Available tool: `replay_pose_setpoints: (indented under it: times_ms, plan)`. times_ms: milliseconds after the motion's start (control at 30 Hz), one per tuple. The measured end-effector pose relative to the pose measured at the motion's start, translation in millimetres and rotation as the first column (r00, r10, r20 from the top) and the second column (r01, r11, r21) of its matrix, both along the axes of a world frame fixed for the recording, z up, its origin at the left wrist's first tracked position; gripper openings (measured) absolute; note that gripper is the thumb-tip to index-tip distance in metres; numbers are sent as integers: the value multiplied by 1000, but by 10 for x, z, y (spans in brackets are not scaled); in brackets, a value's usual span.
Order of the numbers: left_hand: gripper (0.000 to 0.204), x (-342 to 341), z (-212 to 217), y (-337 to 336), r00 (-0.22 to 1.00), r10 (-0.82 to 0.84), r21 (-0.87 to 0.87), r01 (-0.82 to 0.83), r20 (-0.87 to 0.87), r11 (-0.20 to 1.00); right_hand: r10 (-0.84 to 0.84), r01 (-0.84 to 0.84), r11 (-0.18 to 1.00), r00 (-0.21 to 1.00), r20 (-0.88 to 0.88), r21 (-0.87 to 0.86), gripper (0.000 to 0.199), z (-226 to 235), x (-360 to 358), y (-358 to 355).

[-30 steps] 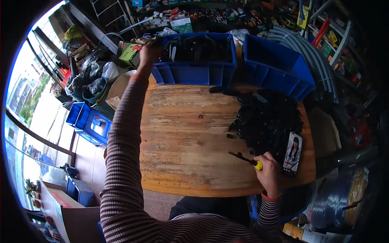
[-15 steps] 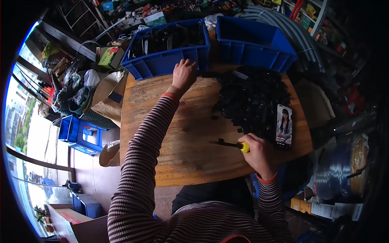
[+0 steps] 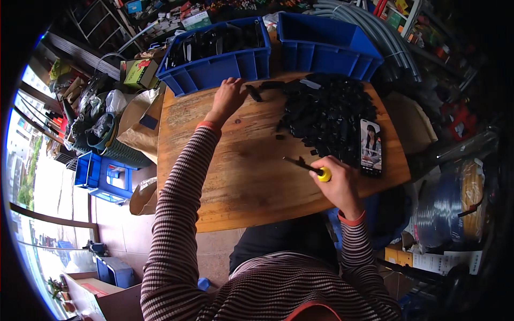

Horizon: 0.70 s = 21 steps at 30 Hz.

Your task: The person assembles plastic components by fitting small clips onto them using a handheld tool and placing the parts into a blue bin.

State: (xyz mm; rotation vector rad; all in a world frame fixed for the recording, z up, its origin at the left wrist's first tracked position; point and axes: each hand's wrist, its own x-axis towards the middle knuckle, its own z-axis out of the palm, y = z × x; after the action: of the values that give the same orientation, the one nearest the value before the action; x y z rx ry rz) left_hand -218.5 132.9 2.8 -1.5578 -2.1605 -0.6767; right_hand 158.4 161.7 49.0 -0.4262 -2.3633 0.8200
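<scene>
The right grip [image 3: 337, 182] is closed around the handle of a yellow-handled tool [image 3: 323, 174], and its dark shaft points forward and to the left, above the wood of the tabletop [image 3: 241, 176]. I think it is held in this way so that the handle sits firmly in the palm and the tip is free from the fingers. There is something small and black at the shaft, too dark to tell what.

The left grip [image 3: 229, 97] has its fingers partly bent, farther forward. Just to the right of its fingertips is a black piece [image 3: 254, 94]; whether they touch it, I cannot tell.

From the right grip, the pile of black pieces [image 3: 329, 109] lies directly forward, near to the knuckles; from the left grip, it is to the right. Probably it is placed so for being within reach of both. One loose piece [image 3: 279, 137] lies beside the pile.

A phone [image 3: 370, 147] is at the pile's right edge, perhaps turned so the person can see the screen. Behind stand the left blue bin [image 3: 249, 65], containing black parts [image 3: 219, 43], and the right blue bin [image 3: 326, 61].
</scene>
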Motion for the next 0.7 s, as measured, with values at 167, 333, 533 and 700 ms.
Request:
replay_pose_setpoints:
  times_ms: [167, 333, 533, 700]
  plan:
    - [23, -14, 74, 213, 979, -180, -148, 164, -98, 975, 46, -44, 998, 999, 26, -55, 18, -103, 81, -109]
    - [18, -93, 45, -151, 962, -273, -232, 265, -2, 936, -14, 13, 999, 1000, -14, -41, 17, -120, 286, -16]
    - [22, 910, 59, -787, 944, -330, -84, 328, -13, 941, -29, 25, 997, 998, -50, -75, 18, -82, 153, 19]
    - [24, 1945, 11, -1222, 795, -523, -266, 456, -306, 849, 54, -55, 997, 998, -17, -58, 17, -113, -174, -29]
